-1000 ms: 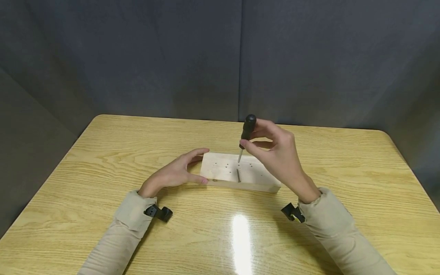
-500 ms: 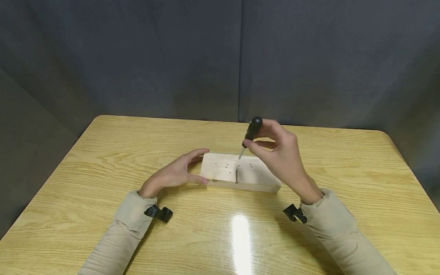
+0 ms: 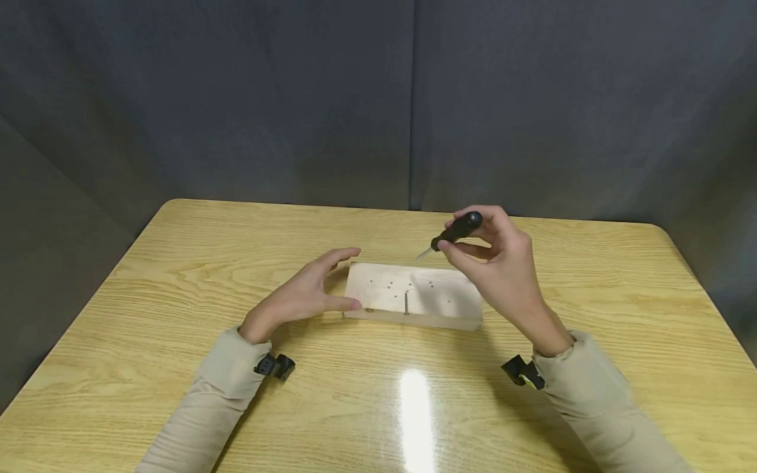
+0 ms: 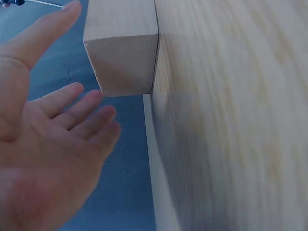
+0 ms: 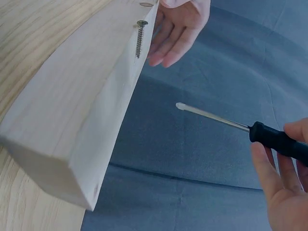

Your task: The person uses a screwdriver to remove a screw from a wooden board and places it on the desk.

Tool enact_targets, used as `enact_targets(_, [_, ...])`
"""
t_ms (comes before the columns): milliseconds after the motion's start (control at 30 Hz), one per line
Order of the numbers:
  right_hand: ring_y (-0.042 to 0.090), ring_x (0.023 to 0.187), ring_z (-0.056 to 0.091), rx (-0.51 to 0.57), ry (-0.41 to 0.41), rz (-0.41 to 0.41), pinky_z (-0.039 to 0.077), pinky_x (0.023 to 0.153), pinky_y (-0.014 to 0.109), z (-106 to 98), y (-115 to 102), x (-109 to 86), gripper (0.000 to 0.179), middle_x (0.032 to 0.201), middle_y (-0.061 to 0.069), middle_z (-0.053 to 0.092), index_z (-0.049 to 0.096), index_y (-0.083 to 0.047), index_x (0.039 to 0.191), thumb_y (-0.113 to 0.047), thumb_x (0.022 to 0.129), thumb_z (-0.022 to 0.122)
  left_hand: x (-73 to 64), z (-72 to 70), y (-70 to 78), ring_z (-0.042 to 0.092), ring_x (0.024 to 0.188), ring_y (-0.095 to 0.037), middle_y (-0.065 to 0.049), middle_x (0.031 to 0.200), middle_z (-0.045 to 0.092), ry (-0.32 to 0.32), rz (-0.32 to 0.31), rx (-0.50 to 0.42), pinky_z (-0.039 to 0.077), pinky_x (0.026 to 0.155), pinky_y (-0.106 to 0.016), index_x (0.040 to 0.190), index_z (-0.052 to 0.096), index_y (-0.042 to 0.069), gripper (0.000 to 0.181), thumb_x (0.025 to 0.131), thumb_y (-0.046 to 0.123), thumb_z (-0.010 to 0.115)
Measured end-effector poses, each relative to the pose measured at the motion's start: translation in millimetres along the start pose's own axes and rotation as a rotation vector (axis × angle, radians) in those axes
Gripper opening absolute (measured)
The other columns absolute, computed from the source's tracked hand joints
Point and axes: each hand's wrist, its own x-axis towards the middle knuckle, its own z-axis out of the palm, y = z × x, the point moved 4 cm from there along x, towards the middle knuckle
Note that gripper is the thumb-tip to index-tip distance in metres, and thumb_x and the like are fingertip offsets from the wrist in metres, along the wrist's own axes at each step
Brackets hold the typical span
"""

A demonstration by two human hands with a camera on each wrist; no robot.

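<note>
1. A screwdriver (image 3: 454, 231) is held above the far right part of a wood block (image 3: 437, 299), tilted, tip to the left, clear of the wood; its black handle is pinched by the right hand (image 3: 499, 263).
2. A screw (image 3: 406, 303) stands in the block near its front edge.
3. The left hand (image 3: 304, 294) is spread at the block's left end, fingers straight; contact cannot be told.
4. The block lies on a table (image 3: 177, 276).
</note>
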Motion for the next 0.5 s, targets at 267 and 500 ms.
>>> enact_targets(267, [0.004, 0.09, 0.07, -0.032, 0.045, -0.035, 0.06, 0.078, 0.022, -9, 1, -2.8, 0.036, 0.101, -0.014, 0.068, 0.061, 0.013, 0.111, 0.018, 0.078, 0.073, 0.9, -0.2, 8.9, 0.031, 0.148, -0.029, 0.001, 0.158, 0.037, 0.043, 0.032, 0.044, 0.029, 0.12, -0.054, 0.154, 0.036, 0.018, 0.086, 0.083, 0.031, 0.082])
enact_targets(500, [0.002, 0.088, 0.071, -0.051, 0.086, -0.037, 0.059, 0.078, 0.021, -17, 4, -7.0, 0.035, 0.101, -0.008, 0.067, 0.061, 0.012, 0.109, 0.017, 0.077, 0.073, 4.4, 5.0, 20.1, 0.035, 0.146, -0.025, -0.001, 0.156, 0.041, 0.045, 0.057, 0.066, 0.03, 0.12, -0.05, 0.151, 0.04, 0.015, 0.08, 0.084, 0.025, 0.081])
